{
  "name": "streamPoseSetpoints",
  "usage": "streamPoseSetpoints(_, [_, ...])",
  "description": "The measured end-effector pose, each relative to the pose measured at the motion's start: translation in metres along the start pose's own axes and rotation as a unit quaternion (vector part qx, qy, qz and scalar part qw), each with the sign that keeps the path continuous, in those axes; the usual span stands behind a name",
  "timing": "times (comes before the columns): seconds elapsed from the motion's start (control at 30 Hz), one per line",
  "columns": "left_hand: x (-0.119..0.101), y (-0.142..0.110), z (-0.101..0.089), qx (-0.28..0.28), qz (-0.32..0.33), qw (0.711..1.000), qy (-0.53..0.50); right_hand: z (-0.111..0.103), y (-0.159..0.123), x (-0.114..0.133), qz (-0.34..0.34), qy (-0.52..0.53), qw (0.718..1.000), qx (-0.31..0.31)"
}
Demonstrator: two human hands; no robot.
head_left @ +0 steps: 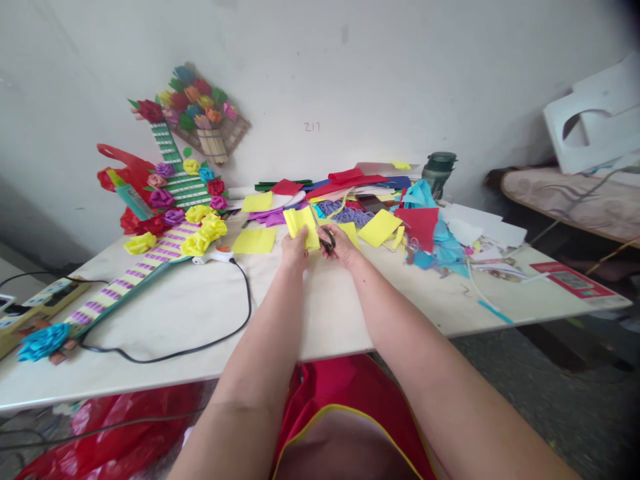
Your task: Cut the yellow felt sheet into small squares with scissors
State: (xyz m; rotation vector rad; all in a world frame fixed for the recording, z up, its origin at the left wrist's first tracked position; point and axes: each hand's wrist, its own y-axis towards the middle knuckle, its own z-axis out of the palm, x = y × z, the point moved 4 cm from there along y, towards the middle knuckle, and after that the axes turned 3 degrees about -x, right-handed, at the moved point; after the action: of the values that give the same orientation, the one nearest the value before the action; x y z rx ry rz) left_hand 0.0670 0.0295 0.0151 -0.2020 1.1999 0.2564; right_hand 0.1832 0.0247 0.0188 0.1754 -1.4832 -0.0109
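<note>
My left hand (296,248) grips a folded piece of yellow crepe paper (301,221) above the middle of the table. In my right hand (341,244) is a pair of scissors (327,241) with dark handles, its blades up against the right side of that paper. Around them lie more yellow paper pieces: one (254,241) to the left, one (380,227) to the right, and one (257,202) further back. Part of another yellow piece shows behind my right hand.
To the left is a guitar-shaped craft (185,193) with paper flowers, beside a glue gun (214,256) and its black cord. Folded coloured paper (345,183), blue scraps (450,250) and a dark green bottle (439,172) stand behind and right. A power strip (45,300) sits far left.
</note>
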Motion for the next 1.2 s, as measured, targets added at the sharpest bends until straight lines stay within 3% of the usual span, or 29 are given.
streamPoseSetpoints(1.2, [-0.0011,-0.0005,-0.0006,-0.017,-0.011,1.000,-0.011,0.0003,-0.0016,0.0006,0.016,-0.004,1.000,-0.001])
